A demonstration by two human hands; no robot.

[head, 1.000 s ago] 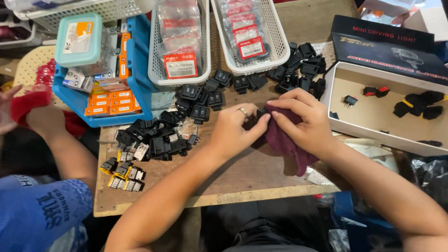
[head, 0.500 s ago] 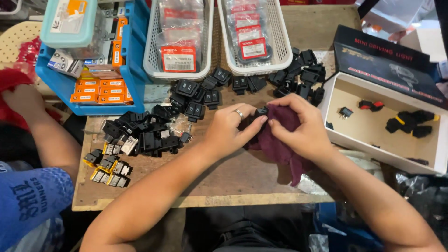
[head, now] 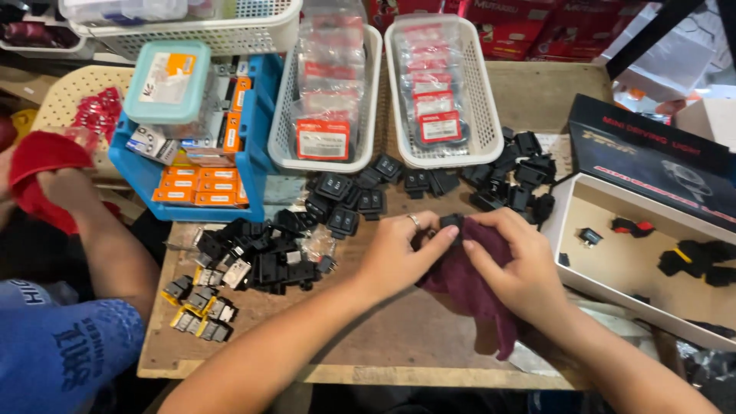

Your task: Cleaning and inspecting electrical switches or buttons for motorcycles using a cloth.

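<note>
Both hands are working together near the middle of the wooden tabletop — the left hand and right hand are pinching a maroon cloth wrapped around a small black switch part, fingers curled and pressed in on it from both sides. The cloth's loose end is hanging down toward the near edge. A pile of black switches is lying toward the left side, more black switches toward the far right. Two white baskets of bagged parts are sitting along the far edge, a blue tray at the far left corner. An open cardboard box is resting at the right edge. A co-worker's hand (left of the table) is gripping a red cloth.
</note>
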